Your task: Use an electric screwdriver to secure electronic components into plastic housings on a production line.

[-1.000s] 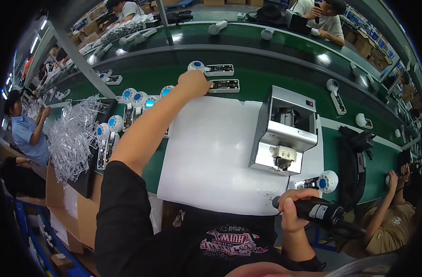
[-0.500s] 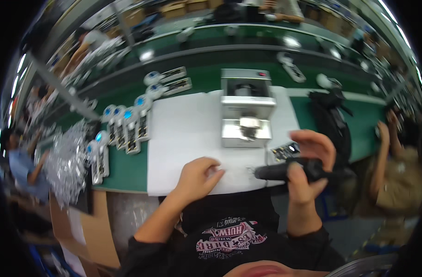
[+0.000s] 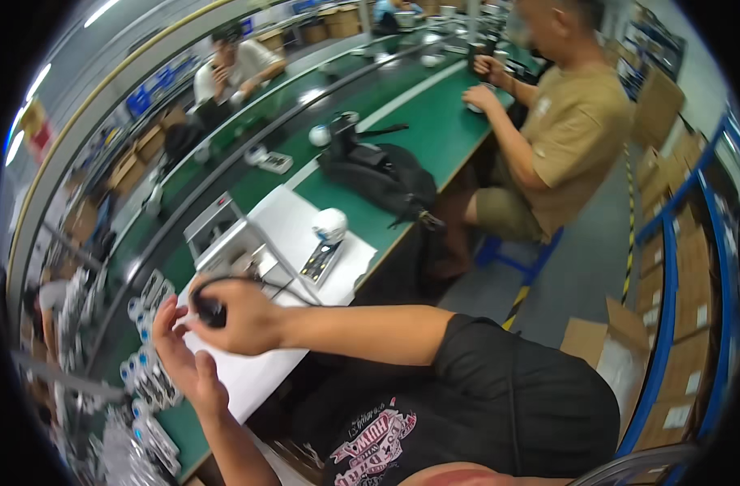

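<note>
My right hand (image 3: 248, 317) is closed around a black electric screwdriver (image 3: 211, 313), mostly hidden in the grip, with a black cord looping off it. Close beside it, my left hand (image 3: 193, 373) is raised with fingers stretched out and nothing in it; its fingertips come near the tool. Beyond the hands stands a silver-grey box-shaped machine (image 3: 216, 227), partly covered by my right hand. On the white sheet (image 3: 260, 381) lies a white device with a round head (image 3: 329, 226) and an oblong base (image 3: 321, 261) whose inside parts show.
Several similar white devices (image 3: 147, 373) line the green bench at left, near clear plastic bags (image 3: 119, 445). A black bag (image 3: 378, 174) lies farther along. A co-worker (image 3: 577, 130) sits at the bench on a blue stool. Cartons (image 3: 686, 324) fill a blue rack at right.
The view has swung to the right, bringing the co-worker and rack into sight. My right hand has carried the screwdriver across to my left hand, whose fingers now spread upward.
</note>
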Demonstrator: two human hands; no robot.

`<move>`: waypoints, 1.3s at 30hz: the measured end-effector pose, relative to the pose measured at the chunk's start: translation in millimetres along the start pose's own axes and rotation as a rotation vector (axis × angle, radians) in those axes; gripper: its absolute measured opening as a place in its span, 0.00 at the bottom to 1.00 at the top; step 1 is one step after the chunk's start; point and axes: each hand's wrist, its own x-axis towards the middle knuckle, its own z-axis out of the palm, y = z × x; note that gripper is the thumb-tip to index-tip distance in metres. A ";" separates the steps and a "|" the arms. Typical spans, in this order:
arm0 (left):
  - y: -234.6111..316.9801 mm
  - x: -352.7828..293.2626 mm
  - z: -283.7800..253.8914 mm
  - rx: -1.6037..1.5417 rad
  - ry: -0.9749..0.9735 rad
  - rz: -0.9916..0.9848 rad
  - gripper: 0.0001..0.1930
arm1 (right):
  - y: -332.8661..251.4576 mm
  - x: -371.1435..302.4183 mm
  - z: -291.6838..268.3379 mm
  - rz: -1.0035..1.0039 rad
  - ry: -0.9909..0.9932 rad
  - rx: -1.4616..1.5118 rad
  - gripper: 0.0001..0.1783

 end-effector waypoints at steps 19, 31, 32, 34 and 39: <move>47.1 151.3 60.0 0.230 -0.573 0.432 0.31 | -4.2 42.9 -54.8 0.031 -0.251 0.147 0.11; 19.2 155.2 71.6 -0.230 -0.757 0.544 0.16 | 25.6 22.0 -38.3 0.073 -0.376 0.239 0.10; 19.5 151.6 66.6 -0.225 -0.740 0.536 0.16 | 28.8 19.4 -30.8 0.090 -0.404 0.249 0.10; 24.0 148.7 60.5 -0.160 -0.739 0.553 0.12 | 35.7 10.7 -8.9 0.123 -0.458 0.291 0.10; 18.3 131.9 50.3 -0.236 -0.675 0.548 0.06 | 58.4 -7.1 25.5 0.171 -0.499 0.281 0.11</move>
